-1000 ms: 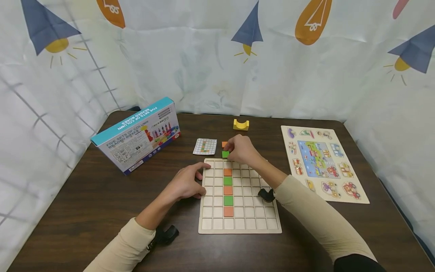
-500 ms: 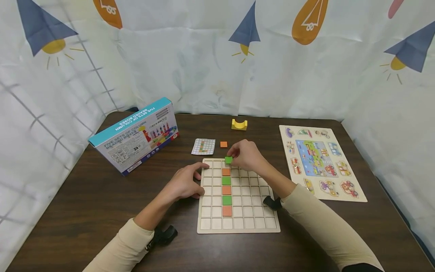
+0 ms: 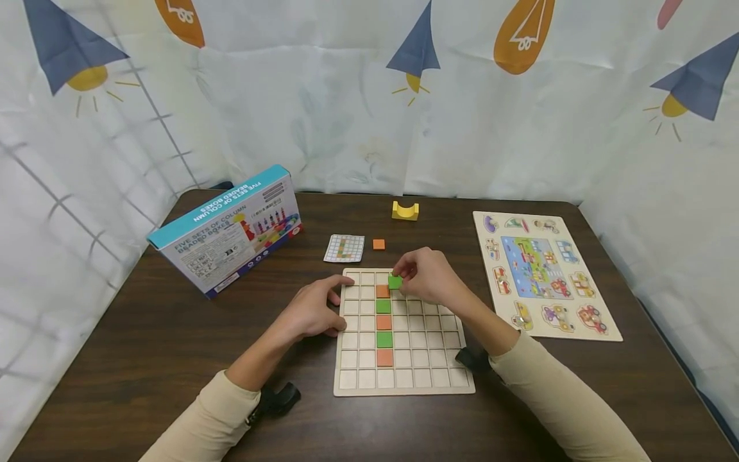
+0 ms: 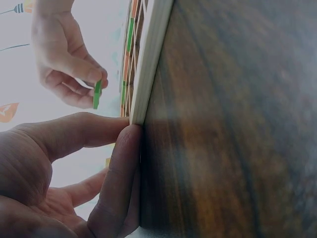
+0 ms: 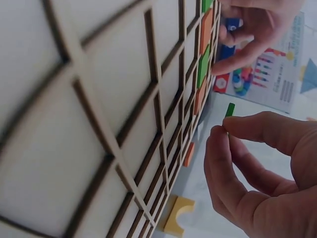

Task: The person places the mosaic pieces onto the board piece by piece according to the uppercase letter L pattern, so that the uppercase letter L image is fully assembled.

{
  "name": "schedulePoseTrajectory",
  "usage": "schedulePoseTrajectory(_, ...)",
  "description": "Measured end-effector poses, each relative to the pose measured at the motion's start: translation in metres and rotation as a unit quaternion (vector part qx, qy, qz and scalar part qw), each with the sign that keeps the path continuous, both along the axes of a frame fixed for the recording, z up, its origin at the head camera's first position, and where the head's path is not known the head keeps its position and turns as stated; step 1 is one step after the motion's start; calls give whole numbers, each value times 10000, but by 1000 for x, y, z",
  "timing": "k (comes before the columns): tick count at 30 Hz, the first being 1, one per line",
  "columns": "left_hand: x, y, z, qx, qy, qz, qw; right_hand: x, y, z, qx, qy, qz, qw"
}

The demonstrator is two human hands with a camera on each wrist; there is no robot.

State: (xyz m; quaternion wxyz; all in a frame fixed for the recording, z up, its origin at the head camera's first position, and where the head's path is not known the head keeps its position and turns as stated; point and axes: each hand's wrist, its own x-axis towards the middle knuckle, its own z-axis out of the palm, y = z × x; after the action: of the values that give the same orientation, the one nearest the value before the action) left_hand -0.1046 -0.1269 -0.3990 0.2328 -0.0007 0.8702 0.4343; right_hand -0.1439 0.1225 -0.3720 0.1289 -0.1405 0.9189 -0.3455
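A wooden grid board (image 3: 404, 390) lies on the table, with orange and green square tiles alternating down one column, such as the orange tile (image 3: 383, 357) and the green tile (image 3: 383, 339). My left hand (image 3: 310, 310) rests against the board's left edge, thumb and index finger spread along it. Between thumb and fingertips my right hand (image 3: 428, 276) pinches another green tile (image 5: 230, 110). That tile hovers over the board's far rows, just right of the coloured column, and stands apart from the surface in the left wrist view.
Past the board's far edge lie a loose orange tile (image 3: 378, 244) and a small pattern card (image 3: 344, 248). A yellow arch block (image 3: 405, 211) stands farther back. At the left is a box (image 3: 231, 231); at the right, a picture puzzle board (image 3: 600, 301).
My right hand has drawn the green tile from beyond the far edge to over the board, nearer and slightly right. The orange tile stayed behind. My left hand has kept its place.
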Motion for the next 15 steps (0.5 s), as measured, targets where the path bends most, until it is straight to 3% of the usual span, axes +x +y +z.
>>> schedulePoseTrajectory(15, -1, -1, -1, 70, -33, -13, 10000, 30, 5, 2, 120, -250, 47, 9996)
